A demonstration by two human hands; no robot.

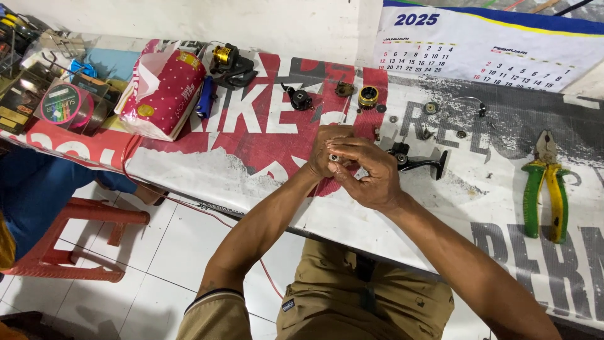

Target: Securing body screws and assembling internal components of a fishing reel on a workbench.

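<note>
Both my hands meet over the middle of the table. My left hand and my right hand pinch a small round metal part between their fingertips; most of it is hidden by the fingers. Just right of my hands lies a black fishing reel body with its foot sticking out. Behind my hands lie a gold and black spool, a small black part and several loose washers and screws.
Green and yellow pliers lie at the right. A pink spotted tissue pack, a blue tool and another reel sit at the left, with spools of line. A red plastic stool stands on the floor. A calendar hangs behind.
</note>
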